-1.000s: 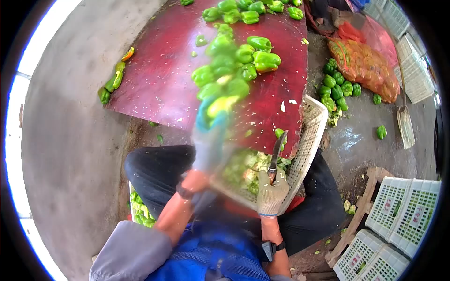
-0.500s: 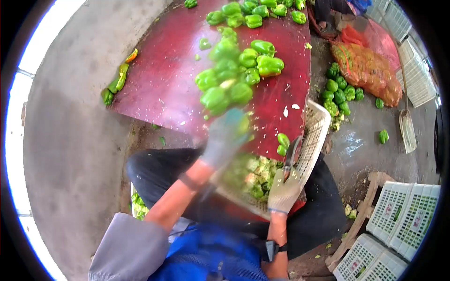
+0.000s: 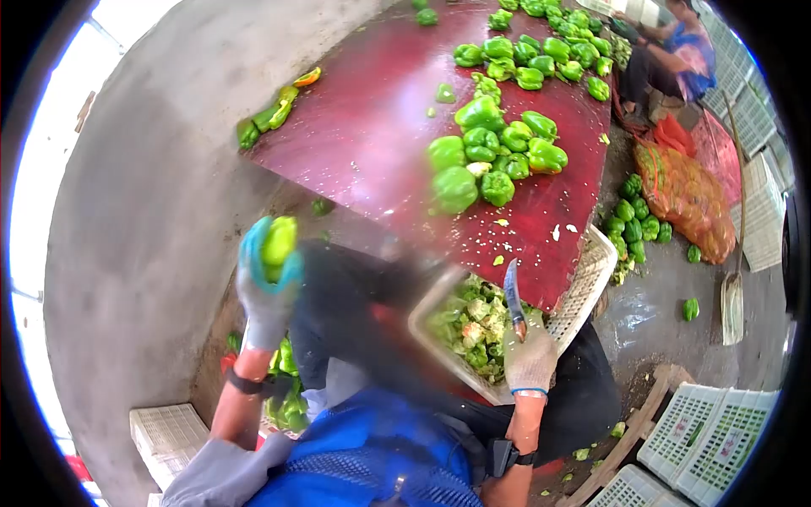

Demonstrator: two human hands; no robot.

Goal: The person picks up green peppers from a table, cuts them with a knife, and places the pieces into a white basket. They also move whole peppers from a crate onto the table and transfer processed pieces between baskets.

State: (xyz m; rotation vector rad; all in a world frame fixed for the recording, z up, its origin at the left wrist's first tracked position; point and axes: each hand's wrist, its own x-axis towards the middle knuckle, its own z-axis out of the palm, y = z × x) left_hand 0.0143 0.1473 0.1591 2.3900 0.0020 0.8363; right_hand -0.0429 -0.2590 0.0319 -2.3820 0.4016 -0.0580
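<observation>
Out to the left, above the floor, my left hand (image 3: 263, 291), in a grey and teal glove, is closed around a green bell pepper (image 3: 278, 243). A knife (image 3: 514, 296) is in my gloved right hand (image 3: 530, 362), its blade pointing up over the near edge of the red table (image 3: 363, 144). Below that hand and beside it, a white crate (image 3: 427, 314) between my legs holds pepper cores and scraps (image 3: 475, 329). On the tabletop lies a near group of green bell peppers (image 3: 483, 144), with seeds and small bits scattered around.
More peppers (image 3: 549, 55) are heaped at the table's far end, where another person (image 3: 667, 59) sits. To the right are an orange mesh sack (image 3: 684, 198), loose peppers on the floor, a long-handled tool (image 3: 732, 308) and white crates (image 3: 710, 431). Cut peppers (image 3: 290, 406) lie low left.
My left hand has swung left, away from the table's near edge, carrying a pepper. My right hand still holds the knife by the crate. The view has shifted, showing more of the far end.
</observation>
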